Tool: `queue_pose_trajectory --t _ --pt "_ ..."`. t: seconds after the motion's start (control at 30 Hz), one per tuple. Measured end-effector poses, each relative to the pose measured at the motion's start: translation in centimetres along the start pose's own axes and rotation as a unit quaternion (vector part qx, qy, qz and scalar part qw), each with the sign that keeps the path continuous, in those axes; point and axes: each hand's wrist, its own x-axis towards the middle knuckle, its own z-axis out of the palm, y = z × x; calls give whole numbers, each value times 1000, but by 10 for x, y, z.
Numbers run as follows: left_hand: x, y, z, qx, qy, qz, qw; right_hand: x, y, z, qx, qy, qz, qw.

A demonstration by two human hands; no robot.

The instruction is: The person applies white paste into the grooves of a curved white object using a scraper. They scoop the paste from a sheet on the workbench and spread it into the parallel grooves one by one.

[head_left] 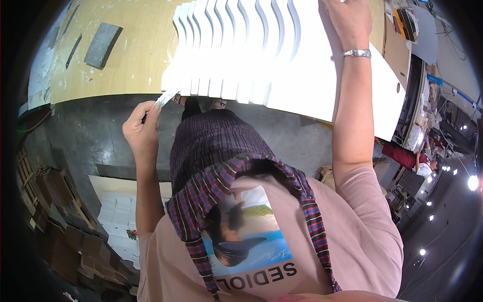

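My left hand (140, 124) is closed, pinching a thin, flat, whitish strip (168, 95) with smudges on it. The strip's tip points up and right, close to the front edge of several white wavy-edged pieces (226, 60). These lie side by side on the table, overlapping like steps, their glare hiding fine detail. At the top right my right hand (350, 22), with a silver bracelet on the wrist, is over the right part of the white pieces. Its fingertips are cut off by the upper edge, so whether they grip anything cannot be made out.
A yellowish worktop (136, 65) carries a grey block (103, 45) and a thin dark strip (73, 51). Below, white stacked pieces (118, 216) stand on the floor near brown boards (75, 246). Another person in red (402, 155) is far off at the right.
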Motion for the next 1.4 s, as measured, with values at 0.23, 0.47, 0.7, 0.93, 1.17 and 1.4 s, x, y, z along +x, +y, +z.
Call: queue_pose_trajectory --t 0.23,0.47,0.7,0.93,1.17,1.4 --pt "17 9 11 -24 -29 -43 998 -2 -2 -1 23 -6 -7 1000" --pt "38 13 21 -57 -91 -49 993 -2 -6 -4 12 -10 9 1000" --pt "51 18 29 -73 -122 -59 988 -3 -6 -3 21 -14 11 1000" --pt "60 18 36 -74 -120 -51 989 -3 -5 -2 18 -7 1 1000" --pt "63 8 41 -81 -89 -22 993 -2 -8 -3 11 -21 8 1000" --pt "73 5 34 -81 -16 -33 996 -4 -5 1 23 4 5 1000"
